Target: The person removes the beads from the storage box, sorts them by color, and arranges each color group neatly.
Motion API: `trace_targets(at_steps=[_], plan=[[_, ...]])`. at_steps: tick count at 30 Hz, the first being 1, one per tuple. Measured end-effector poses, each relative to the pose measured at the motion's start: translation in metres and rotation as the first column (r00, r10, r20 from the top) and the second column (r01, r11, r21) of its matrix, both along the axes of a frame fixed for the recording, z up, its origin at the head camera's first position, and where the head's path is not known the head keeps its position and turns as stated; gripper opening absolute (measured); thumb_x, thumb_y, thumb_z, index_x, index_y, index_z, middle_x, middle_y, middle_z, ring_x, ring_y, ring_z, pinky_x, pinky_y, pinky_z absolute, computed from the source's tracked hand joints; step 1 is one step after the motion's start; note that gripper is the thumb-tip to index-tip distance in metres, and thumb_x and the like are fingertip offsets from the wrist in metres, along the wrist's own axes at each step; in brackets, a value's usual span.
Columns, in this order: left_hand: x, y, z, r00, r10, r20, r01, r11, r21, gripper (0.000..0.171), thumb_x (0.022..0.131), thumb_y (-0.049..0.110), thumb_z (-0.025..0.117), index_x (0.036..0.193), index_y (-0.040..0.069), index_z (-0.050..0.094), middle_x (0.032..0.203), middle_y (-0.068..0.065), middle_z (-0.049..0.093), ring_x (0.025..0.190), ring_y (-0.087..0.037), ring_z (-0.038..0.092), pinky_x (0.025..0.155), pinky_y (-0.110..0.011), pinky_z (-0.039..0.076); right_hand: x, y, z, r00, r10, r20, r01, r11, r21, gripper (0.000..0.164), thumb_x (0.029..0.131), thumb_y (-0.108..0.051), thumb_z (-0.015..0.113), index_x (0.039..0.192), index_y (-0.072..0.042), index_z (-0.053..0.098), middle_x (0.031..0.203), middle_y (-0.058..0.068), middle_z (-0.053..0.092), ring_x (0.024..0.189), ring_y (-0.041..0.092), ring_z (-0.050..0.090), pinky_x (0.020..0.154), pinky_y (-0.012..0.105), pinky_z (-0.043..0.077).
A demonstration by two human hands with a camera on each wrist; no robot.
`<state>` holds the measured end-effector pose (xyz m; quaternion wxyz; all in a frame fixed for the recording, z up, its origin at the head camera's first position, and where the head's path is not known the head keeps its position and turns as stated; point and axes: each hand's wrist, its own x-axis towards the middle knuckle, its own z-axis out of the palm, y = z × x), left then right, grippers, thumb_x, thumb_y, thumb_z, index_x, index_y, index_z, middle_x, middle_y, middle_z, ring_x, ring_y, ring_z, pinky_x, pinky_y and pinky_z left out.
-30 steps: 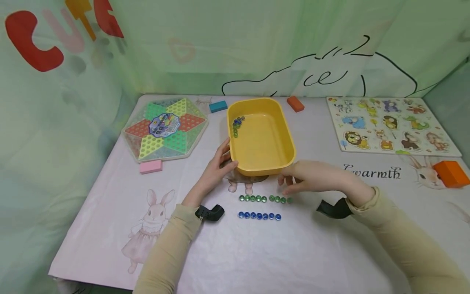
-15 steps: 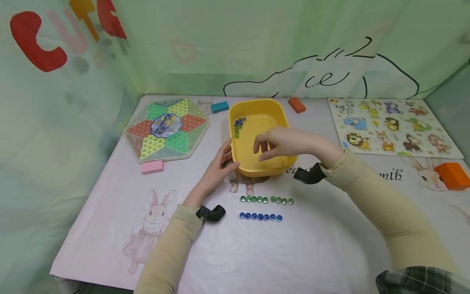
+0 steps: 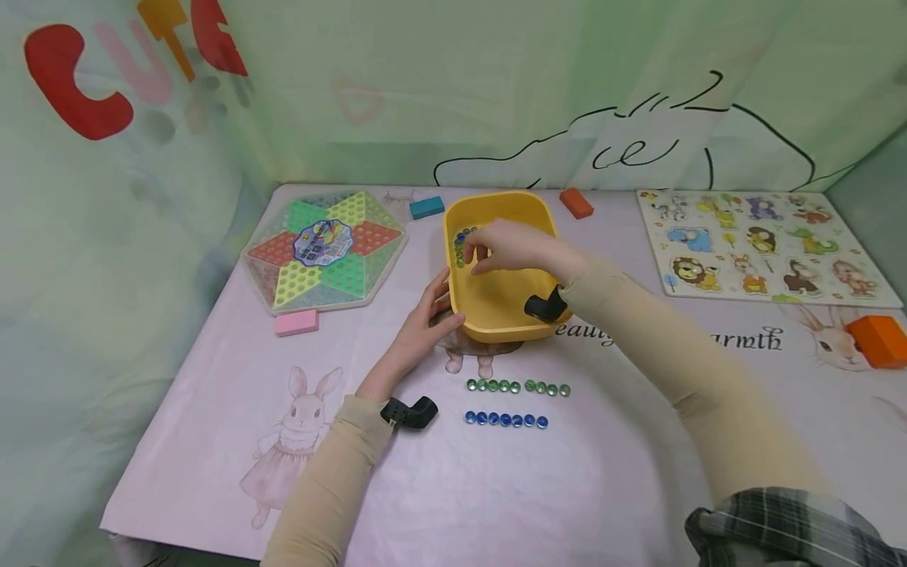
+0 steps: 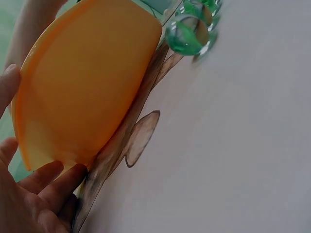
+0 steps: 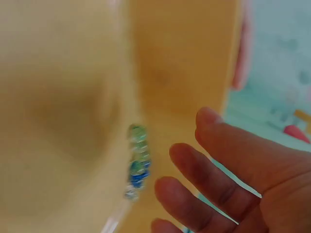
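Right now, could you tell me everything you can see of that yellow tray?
The yellow tray is a deep rectangle with rounded corners and smooth walls that look like plastic. It sits open side up on the table; whether its base lies flat is hard to tell. Green and blue marbles lie along its left wall toward the far end. The left hand touches its near left corner; the right hand hangs over its inside, not visibly touching it.

Looks like a curtained-off play corner — walled in pale-green printed curtain (image 3: 489, 87); laid with a rabbit-print tablecloth (image 3: 453, 504); stocked with a Chinese checkers set (image 3: 323, 243) and animal puzzle board (image 3: 772, 250).
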<state>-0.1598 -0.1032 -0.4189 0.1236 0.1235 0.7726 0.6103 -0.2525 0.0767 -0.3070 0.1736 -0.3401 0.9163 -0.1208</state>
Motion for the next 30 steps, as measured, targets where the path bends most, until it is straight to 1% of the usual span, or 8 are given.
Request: trace_targets(at_steps=[5, 9, 14, 18, 20, 24, 27, 30], plan=[[0.0, 0.001, 0.0, 1.0, 0.002, -0.003, -0.002, 1.0, -0.004, 0.07, 0.092, 0.028, 0.056, 0.146, 0.042, 0.012, 0.15, 0.001, 0.027, 0.133, -0.02, 0.036, 0.109, -0.042, 0.029, -0.013, -0.003, -0.01, 0.999, -0.037, 0.001, 0.037, 0.999, 0.028, 0.023, 0.086, -0.019, 0.065, 0.107, -0.008, 0.064, 0.094, 0.008, 0.062, 0.086, 0.022, 0.052, 0.078, 0.033, 0.045], [0.0, 0.0, -0.001, 1.0, 0.0, -0.013, 0.0, 1.0, -0.004, 0.07, 0.092, 0.03, 0.056, 0.146, 0.043, 0.012, 0.15, 0.001, 0.026, 0.133, -0.02, 0.036, 0.109, -0.041, 0.03, -0.02, -0.007, -0.017, 0.999, -0.048, 0.0, 0.048, 0.998, 0.047, 0.025, 0.087, -0.018, 0.064, 0.111, -0.01, 0.063, 0.097, 0.007, 0.062, 0.087, 0.022, 0.052, 0.078, 0.033, 0.045], [-0.001, -0.001, -0.001, 1.0, -0.005, -0.021, 0.004, 1.0, -0.006, 0.07, 0.092, 0.033, 0.056, 0.145, 0.043, 0.012, 0.15, 0.001, 0.026, 0.133, -0.02, 0.036, 0.109, -0.041, 0.03, -0.026, -0.013, -0.023, 0.998, -0.053, 0.02, 0.05, 0.994, 0.092, 0.031, 0.087, -0.017, 0.065, 0.117, -0.012, 0.062, 0.1, 0.008, 0.063, 0.088, 0.022, 0.054, 0.081, 0.035, 0.046], [0.0, -0.001, 0.001, 1.0, -0.005, -0.006, 0.005, 1.0, -0.011, 0.071, 0.092, 0.033, 0.056, 0.145, 0.043, 0.011, 0.151, 0.001, 0.025, 0.134, -0.02, 0.035, 0.11, -0.041, 0.029, -0.027, -0.017, -0.027, 0.998, -0.053, 0.026, 0.049, 0.992, 0.119, 0.035, 0.086, -0.016, 0.064, 0.121, -0.011, 0.06, 0.103, 0.009, 0.063, 0.089, 0.023, 0.055, 0.084, 0.036, 0.046], [0.001, -0.001, 0.004, 1.0, -0.009, 0.003, 0.009, 1.0, -0.01, 0.071, 0.092, 0.031, 0.056, 0.146, 0.04, 0.011, 0.152, -0.001, 0.024, 0.135, -0.021, 0.034, 0.11, -0.041, 0.028, -0.026, -0.019, -0.029, 0.998, -0.053, 0.022, 0.05, 0.992, 0.12, 0.034, 0.086, -0.015, 0.064, 0.12, -0.01, 0.061, 0.104, 0.01, 0.063, 0.091, 0.024, 0.054, 0.086, 0.036, 0.046], [0.008, 0.0, 0.021, 1.0, -0.025, 0.003, 0.025, 1.0, -0.011, 0.071, 0.094, 0.023, 0.054, 0.149, 0.028, 0.009, 0.152, -0.009, 0.022, 0.135, -0.026, 0.032, 0.11, -0.042, 0.027, -0.024, -0.019, -0.033, 0.999, -0.044, 0.012, 0.043, 0.992, 0.115, 0.027, 0.086, -0.016, 0.065, 0.113, -0.01, 0.065, 0.103, 0.008, 0.063, 0.092, 0.023, 0.053, 0.088, 0.035, 0.045], [0.013, 0.001, 0.031, 1.0, -0.03, 0.001, 0.03, 0.999, -0.016, 0.071, 0.094, 0.02, 0.052, 0.15, 0.023, 0.008, 0.152, -0.011, 0.022, 0.136, -0.028, 0.032, 0.11, -0.042, 0.027, -0.021, -0.019, -0.036, 1.0, -0.028, 0.013, 0.027, 0.994, 0.109, 0.019, 0.086, -0.016, 0.065, 0.105, -0.01, 0.067, 0.099, 0.007, 0.063, 0.09, 0.022, 0.053, 0.086, 0.034, 0.046], [0.013, 0.001, 0.033, 0.999, -0.033, 0.006, 0.033, 0.999, -0.017, 0.071, 0.094, 0.021, 0.052, 0.15, 0.024, 0.008, 0.152, -0.011, 0.022, 0.136, -0.027, 0.032, 0.111, -0.042, 0.027, -0.018, -0.019, -0.037, 1.0, -0.023, 0.02, 0.021, 0.993, 0.113, 0.014, 0.086, -0.016, 0.065, 0.099, -0.01, 0.068, 0.095, 0.006, 0.063, 0.087, 0.021, 0.053, 0.083, 0.033, 0.046]])
